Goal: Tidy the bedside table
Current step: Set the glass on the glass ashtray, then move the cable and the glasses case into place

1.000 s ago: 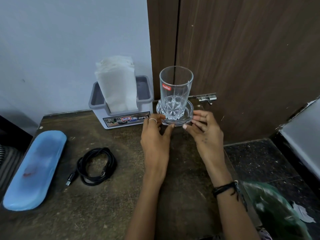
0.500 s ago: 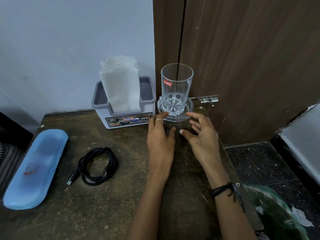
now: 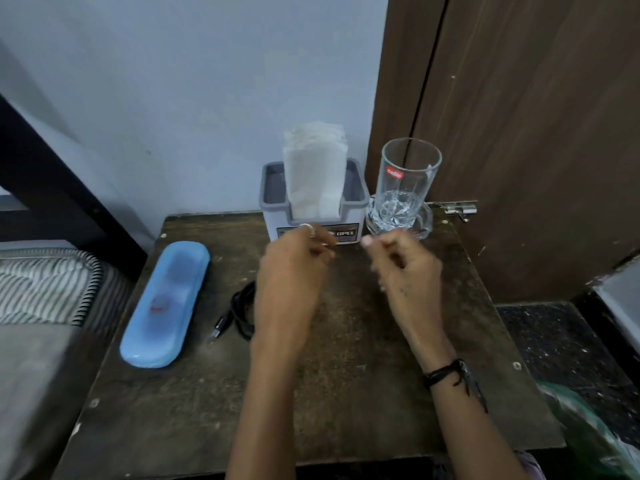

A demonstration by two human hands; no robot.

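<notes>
A clear drinking glass (image 3: 408,181) stands upright on a glass coaster (image 3: 424,221) at the back right corner of the dark wooden bedside table (image 3: 346,393). Left of it is a grey tissue holder (image 3: 356,199) with white tissues (image 3: 313,171). A blue case (image 3: 166,303) lies at the table's left, and a coiled black cable (image 3: 240,311) is partly hidden behind my left hand (image 3: 291,271). My right hand (image 3: 405,268) hovers just in front of the coaster. Both hands hold nothing, fingers loosely curled.
A brown wooden door (image 3: 536,133) with a metal latch (image 3: 457,206) rises behind the glass. A striped mattress (image 3: 45,282) lies to the left. A green plastic bag (image 3: 595,441) sits on the floor at the lower right.
Both hands let go of the coaster and drew back toward me, fingers curling in. The glass and coaster stay at the back right corner. The view has shifted left.
</notes>
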